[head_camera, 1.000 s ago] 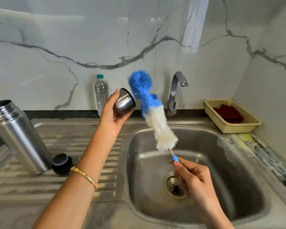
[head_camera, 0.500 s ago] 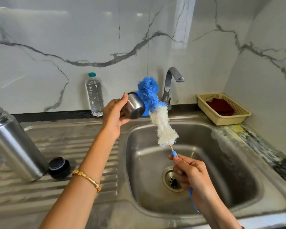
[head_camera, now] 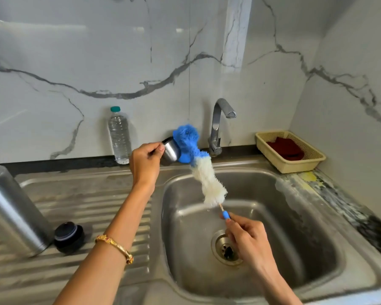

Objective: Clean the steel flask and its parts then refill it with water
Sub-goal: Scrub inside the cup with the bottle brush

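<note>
My left hand (head_camera: 144,162) grips a small steel cup lid (head_camera: 171,149) above the sink's left rim, its mouth turned right. My right hand (head_camera: 248,237) holds the handle of a bottle brush (head_camera: 204,176) with blue bristles at the tip and white ones below. The blue tip presses against the cup's mouth. The steel flask body (head_camera: 11,210) stands open and tilted in view on the draining board at far left. Its black stopper (head_camera: 69,237) lies beside it.
The steel sink (head_camera: 295,216) has a drain (head_camera: 227,249) under my right hand and a tap (head_camera: 218,126) behind, not running. A plastic water bottle (head_camera: 119,137) stands against the marble wall. A yellow basket (head_camera: 295,162) with a dark red cloth sits at the right.
The brush tip has moved down and left from beside the cup into contact with its mouth. My left hand has turned the cup so its mouth faces the brush.
</note>
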`<state>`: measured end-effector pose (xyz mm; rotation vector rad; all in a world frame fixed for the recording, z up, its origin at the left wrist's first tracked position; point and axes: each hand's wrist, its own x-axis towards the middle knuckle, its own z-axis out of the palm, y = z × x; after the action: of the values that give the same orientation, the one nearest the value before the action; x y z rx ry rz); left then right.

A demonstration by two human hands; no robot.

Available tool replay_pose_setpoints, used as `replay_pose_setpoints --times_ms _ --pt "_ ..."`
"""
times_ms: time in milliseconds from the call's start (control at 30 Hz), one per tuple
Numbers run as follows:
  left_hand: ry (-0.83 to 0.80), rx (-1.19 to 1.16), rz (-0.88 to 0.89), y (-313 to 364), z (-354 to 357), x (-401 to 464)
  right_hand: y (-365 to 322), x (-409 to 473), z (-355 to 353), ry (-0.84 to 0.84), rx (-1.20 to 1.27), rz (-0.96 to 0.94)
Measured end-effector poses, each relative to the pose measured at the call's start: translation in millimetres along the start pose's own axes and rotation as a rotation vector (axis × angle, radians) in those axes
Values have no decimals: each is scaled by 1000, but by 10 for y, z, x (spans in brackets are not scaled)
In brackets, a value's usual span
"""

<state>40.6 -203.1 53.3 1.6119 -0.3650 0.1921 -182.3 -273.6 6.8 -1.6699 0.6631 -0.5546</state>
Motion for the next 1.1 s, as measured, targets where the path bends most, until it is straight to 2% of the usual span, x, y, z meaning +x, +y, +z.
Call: replay_pose_setpoints --times_ms 100,267,367,433,567,733,833,1000,1100 --pt "21 77 97 3 -22 -23 18 -50 -8 -9 -2 -24" --pt "20 206 279 -7 -23 -107 65 -95 -41 -20 89 92" --pt "86 158 323 23 -2 -107 21 -175 -24 -25 114 44" --pt "121 113 304 36 7 -90 -15 -173 -25 -17 122 25" --pt "54 -1 271 78 101 -190 -13 -70 -13 2 181 123" --pt "93 -140 118 121 157 -112 53 -230 -24 71 137 -14" --pt "94 -215 -9 90 218 -149 -5 -280 -10 34 66 -123" --pt "30 -286 -26 66 300 -325 -133 -156 -83 37 204 17" --pt "92 -313 -67 105 295 -253 -122 -223 -96 1 132 -65"
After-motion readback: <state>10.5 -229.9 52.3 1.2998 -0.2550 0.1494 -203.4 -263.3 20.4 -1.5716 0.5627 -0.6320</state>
